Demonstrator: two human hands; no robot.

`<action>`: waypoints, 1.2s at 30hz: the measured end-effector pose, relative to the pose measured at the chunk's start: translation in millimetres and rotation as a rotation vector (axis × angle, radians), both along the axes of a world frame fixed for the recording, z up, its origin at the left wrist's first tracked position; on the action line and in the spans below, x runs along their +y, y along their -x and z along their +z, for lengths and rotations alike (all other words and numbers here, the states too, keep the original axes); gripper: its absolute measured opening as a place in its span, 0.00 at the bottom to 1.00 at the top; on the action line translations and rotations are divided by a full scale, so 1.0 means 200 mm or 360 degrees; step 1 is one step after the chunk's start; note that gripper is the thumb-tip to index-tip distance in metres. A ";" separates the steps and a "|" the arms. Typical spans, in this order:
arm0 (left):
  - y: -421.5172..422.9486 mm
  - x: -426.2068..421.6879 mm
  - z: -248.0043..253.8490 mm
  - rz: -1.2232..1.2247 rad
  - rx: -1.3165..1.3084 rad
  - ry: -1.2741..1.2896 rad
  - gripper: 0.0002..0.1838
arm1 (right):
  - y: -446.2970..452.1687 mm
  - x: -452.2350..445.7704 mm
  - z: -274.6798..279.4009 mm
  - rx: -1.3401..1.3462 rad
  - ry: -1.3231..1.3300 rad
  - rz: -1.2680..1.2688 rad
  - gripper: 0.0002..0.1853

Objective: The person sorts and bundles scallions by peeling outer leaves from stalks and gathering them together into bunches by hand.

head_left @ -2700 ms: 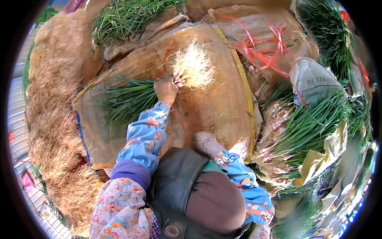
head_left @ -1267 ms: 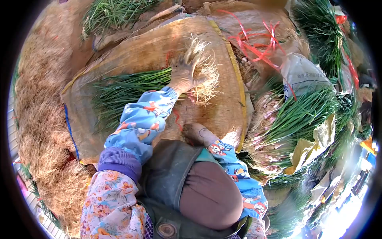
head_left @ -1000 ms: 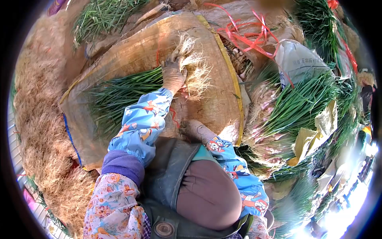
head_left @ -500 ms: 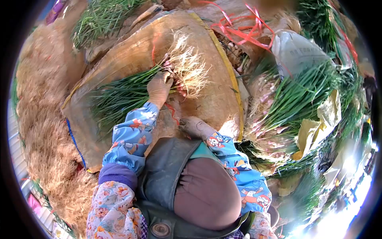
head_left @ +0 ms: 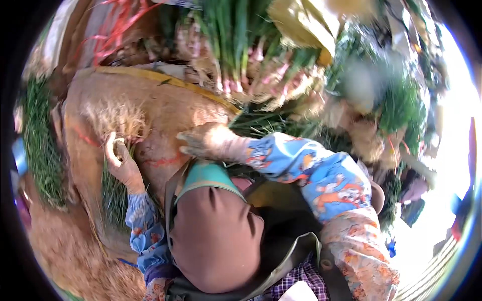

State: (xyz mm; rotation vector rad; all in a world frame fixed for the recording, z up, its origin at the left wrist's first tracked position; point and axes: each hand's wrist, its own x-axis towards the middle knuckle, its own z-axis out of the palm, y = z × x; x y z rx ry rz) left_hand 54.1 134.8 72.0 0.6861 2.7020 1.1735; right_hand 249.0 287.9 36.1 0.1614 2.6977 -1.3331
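Note:
My left hand point(head_left: 123, 163) is at the root end of a bunch of spring onions point(head_left: 114, 193), its fingers bent around the stems beside the pinkish bulbs. Pale, tangled roots point(head_left: 118, 118) fan out above the fingers, while the green leaves run down beneath my wrist. The bunch lies on a brown woven sack point(head_left: 165, 108) with a yellow edge. My right hand point(head_left: 208, 142), in a soiled covering, hovers over the sack's right part. Its fingers point left, slightly apart and a little blurred, with nothing seen in them. A red string point(head_left: 163, 161) lies between the hands.
Beyond the sack stands a heap of spring onions point(head_left: 228, 55) with bulbs and roots towards me. Yellowish wrapping point(head_left: 306, 25) covers part of it. Red plastic ribbon point(head_left: 115, 30) lies at the upper left. More greens point(head_left: 42, 143) are at far left, above a fibrous brown pile point(head_left: 85, 256).
The view has swung to the right, bringing the onion heap to the top middle. My right hand has lifted and reached out from near my knee. My left hand stays at the bunch's bulb end.

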 end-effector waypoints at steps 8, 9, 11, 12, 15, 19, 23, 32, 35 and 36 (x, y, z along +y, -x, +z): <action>-0.52 0.70 0.10 -0.1885 -0.0920 -0.0039 0.15 | -0.84 -0.11 0.06 -0.1339 -0.0708 0.0219 0.20; -0.60 0.75 0.00 -0.2081 -0.0870 -0.0006 0.14 | -0.86 -0.16 0.09 -0.1357 -0.0502 0.0417 0.18; -0.72 0.84 -0.08 -0.2287 -0.0992 0.0294 0.19 | -0.92 -0.30 0.03 -0.1380 -0.0199 0.0532 0.16; -0.77 0.89 -0.06 -0.2312 -0.1065 0.0457 0.23 | -0.86 -0.30 0.10 -0.1402 -0.0095 0.0456 0.16; -0.93 0.91 -0.45 -0.2430 -0.0332 0.0305 0.34 | -0.97 -0.25 0.03 -0.0569 0.0052 -0.0332 0.14; -0.99 0.93 -0.37 -0.2490 -0.0753 0.0753 0.18 | -0.90 0.39 0.41 -0.0816 -0.0291 -0.0061 0.12; -0.88 0.91 -0.20 -0.2390 -0.0614 0.0241 0.14 | -1.14 0.59 0.36 -0.0733 -0.0625 -0.0108 0.18; -0.72 1.00 0.35 -0.2543 -0.0037 0.0546 0.10 | -1.52 0.26 -0.04 -0.0771 -0.0324 -0.1147 0.33; -0.76 1.16 0.71 -0.2785 0.0491 0.0629 0.08 | -2.00 -0.25 -0.10 -0.1328 -0.0193 -0.0949 0.31; -0.78 1.20 0.80 -0.2851 0.0648 0.0656 0.09 | -2.17 -0.51 -0.15 -0.1577 -0.0222 -0.0771 0.31</action>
